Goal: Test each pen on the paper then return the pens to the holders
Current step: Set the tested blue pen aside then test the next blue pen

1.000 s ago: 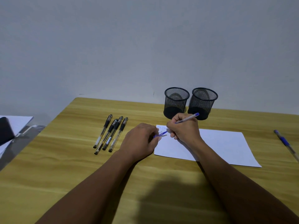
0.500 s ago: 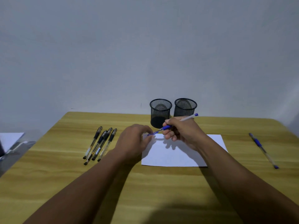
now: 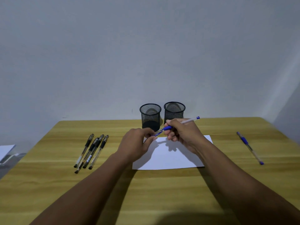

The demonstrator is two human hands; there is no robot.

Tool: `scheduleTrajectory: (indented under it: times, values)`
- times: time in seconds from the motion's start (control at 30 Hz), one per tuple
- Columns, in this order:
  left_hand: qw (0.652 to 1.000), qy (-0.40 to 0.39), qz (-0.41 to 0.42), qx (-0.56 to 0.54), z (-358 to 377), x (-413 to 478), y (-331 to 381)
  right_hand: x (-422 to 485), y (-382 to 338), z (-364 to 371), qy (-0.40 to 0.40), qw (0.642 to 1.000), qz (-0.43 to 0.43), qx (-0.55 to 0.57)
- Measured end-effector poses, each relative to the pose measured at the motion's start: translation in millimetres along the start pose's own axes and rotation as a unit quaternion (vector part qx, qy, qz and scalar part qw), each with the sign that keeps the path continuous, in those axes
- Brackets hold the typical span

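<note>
Two hands meet above the paper (image 3: 170, 156) in our one head view: our right hand (image 3: 183, 135) is closed around a blue pen (image 3: 168, 127), and our left hand (image 3: 138, 143) pinches what looks like its cap (image 3: 156, 134) at the tip. We judge this to be recapping — so we line cap and tip up straight and press until it seats. Four black pens (image 3: 91, 151) wait at left, another blue pen (image 3: 249, 147) at right, both holders (image 3: 150, 116) empty behind.
</note>
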State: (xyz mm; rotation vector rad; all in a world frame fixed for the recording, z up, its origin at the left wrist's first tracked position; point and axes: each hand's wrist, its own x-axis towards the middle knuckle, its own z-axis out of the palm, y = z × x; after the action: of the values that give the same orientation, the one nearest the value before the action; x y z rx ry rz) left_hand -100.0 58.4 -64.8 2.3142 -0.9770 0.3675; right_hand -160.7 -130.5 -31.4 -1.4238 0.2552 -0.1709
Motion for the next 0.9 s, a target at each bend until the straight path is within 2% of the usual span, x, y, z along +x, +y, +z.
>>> scheduleTrajectory:
  times: [0.27,0.47,0.57,0.63,0.73,0.83,0.9]
  values:
    - [1.0,-0.011,0.007,0.002,1,1,2,-1,3,-5,-0.006,0.999,-0.006,-0.037]
    - [0.997,-0.018,0.067,0.027,4,11,14,5,9,5,0.007,0.996,-0.027,-0.079]
    - [0.995,-0.008,0.095,0.028,15,11,23,8,11,8,0.028,0.983,-0.071,-0.167]
    - [0.996,0.004,0.083,0.019,24,8,25,5,10,5,0.01,0.972,-0.079,-0.222]
    - [0.997,0.004,0.068,0.026,30,16,28,-2,-3,-21,-0.014,0.976,-0.062,-0.207]
    - [0.994,-0.021,0.088,0.062,28,35,29,-10,-29,-68,0.051,0.985,-0.068,-0.148]
    - [0.99,-0.046,0.102,0.082,31,48,33,-16,-45,-101,0.061,0.967,-0.1,-0.227]
